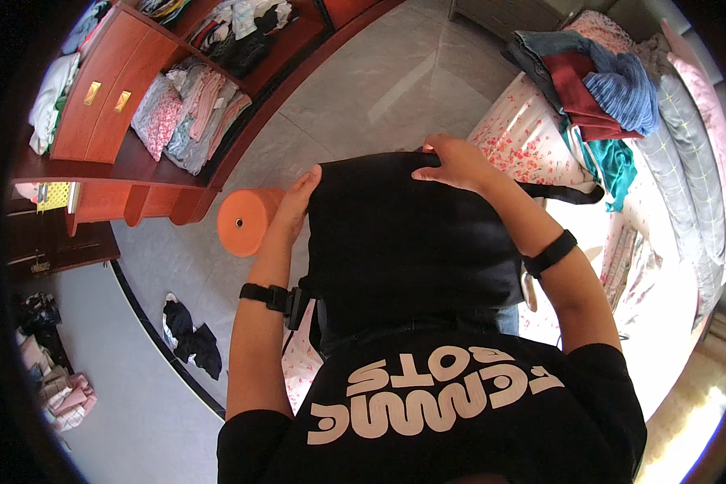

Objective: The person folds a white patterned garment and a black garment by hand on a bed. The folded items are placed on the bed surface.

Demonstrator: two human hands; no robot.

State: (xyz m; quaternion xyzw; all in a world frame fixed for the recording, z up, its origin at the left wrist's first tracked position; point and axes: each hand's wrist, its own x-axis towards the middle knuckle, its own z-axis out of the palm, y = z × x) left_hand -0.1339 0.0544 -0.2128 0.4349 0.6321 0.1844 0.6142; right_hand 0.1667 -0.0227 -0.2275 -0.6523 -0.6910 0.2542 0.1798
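Note:
A black garment (399,230) is spread over my lap, its far edge raised in front of me. My left hand (299,196) grips its far left corner, thumb along the edge. At the far edge, toward the right, my right hand (457,162) pinches the fabric between thumb and fingers. A narrow black strip of cloth (565,193) extends to the right beyond my right forearm. Just left of my left hand an orange cylinder (240,222) with a small hole in its end rests on the floor. Both wrists wear black straps.
A red wooden wardrobe (106,78) with folded clothes (196,115) stands at the upper left. On the right, a bed with a floral sheet (520,130) holds a pile of clothes (581,91) and rolled bedding (690,163). Black-and-white items (193,342) lie on the floor (314,109).

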